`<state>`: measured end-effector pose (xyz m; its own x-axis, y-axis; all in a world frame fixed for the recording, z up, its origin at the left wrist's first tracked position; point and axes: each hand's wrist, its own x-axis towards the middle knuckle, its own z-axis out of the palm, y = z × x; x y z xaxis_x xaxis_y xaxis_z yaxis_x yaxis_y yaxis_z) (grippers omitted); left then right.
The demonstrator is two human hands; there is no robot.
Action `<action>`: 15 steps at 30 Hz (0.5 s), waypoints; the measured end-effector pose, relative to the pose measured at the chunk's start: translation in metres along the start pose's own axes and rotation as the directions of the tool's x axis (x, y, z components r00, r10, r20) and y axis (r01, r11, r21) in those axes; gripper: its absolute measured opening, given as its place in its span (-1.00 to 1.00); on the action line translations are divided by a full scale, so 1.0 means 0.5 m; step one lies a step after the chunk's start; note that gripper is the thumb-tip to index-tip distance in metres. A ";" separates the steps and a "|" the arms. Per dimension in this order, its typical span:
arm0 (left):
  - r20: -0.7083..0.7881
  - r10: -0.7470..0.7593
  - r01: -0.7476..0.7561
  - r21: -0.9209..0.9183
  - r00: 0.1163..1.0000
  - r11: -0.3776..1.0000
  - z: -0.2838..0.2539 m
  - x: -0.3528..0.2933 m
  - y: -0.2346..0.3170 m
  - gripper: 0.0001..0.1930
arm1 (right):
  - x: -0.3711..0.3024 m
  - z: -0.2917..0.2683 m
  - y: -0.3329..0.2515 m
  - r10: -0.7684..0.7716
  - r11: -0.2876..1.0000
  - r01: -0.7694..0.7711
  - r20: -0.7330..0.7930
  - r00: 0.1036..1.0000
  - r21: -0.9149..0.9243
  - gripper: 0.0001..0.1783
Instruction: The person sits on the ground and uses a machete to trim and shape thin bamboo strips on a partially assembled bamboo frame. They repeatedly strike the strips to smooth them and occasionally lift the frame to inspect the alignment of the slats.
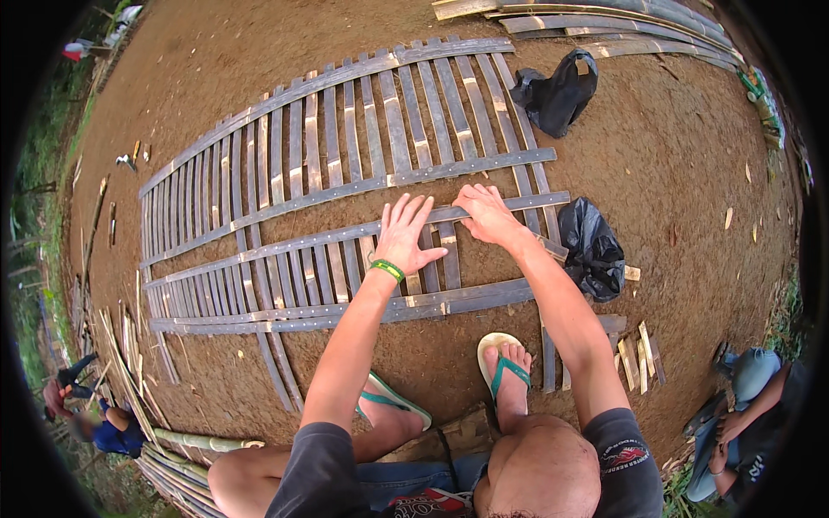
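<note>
A panel of dark bamboo slats (393, 116) fixed across long bamboo rails (380, 183) lies on the ground before me. Beside it, nearer to me, a narrower row of slats (335, 268) spans two more rails. My left hand (402, 235), a green and yellow band on its wrist, lies with fingers spread on the middle rail and slats. Just right of it, my right hand (490, 214) has its fingers curled and pressed together at the same rail (540, 201), over the upper end of a slat (449, 263). What its fingertips hold is hidden.
Two black plastic bags (563, 91) (592, 250) lie along the right side. Short bamboo offcuts (643, 356) are near my right knee. Split bamboo (622, 26) lies at far right, poles (177, 479) at lower left. A hammer (127, 161) is far left. Other people sit at both lower sides.
</note>
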<state>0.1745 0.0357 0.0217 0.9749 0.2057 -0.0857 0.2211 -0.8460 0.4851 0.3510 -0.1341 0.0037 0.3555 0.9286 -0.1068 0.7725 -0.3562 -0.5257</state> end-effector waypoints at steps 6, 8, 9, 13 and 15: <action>0.074 -0.029 0.030 -0.017 0.997 0.999 0.029 0.018 0.006 0.10 | -0.002 -0.003 -0.004 0.007 1.000 -0.007 -0.011 1.000 0.004 -0.57; 0.053 -0.031 0.033 -0.037 0.998 0.999 0.034 0.023 0.000 0.09 | -0.002 -0.004 -0.005 0.016 1.000 -0.016 -0.006 1.000 0.012 -0.56; 0.043 -0.031 0.034 -0.048 0.999 0.998 0.036 0.025 -0.001 0.08 | -0.004 -0.005 -0.005 0.020 1.000 -0.020 -0.005 1.000 0.010 -0.57; 0.063 -0.033 0.037 -0.058 0.997 0.998 0.039 0.033 0.001 0.12 | -0.023 -0.027 -0.017 0.026 1.000 -0.023 -0.207 0.978 0.017 -0.59; 0.077 -0.046 0.050 -0.056 0.996 0.997 0.039 0.031 -0.001 0.13 | -0.050 -0.039 -0.033 0.104 0.995 -0.099 -0.331 0.938 0.033 -0.61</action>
<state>0.1901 0.0297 0.0032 0.9630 0.2053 -0.1749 0.2677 -0.8056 0.5285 0.3394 -0.1535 0.0315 0.5882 0.7991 0.1243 0.7159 -0.4430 -0.5397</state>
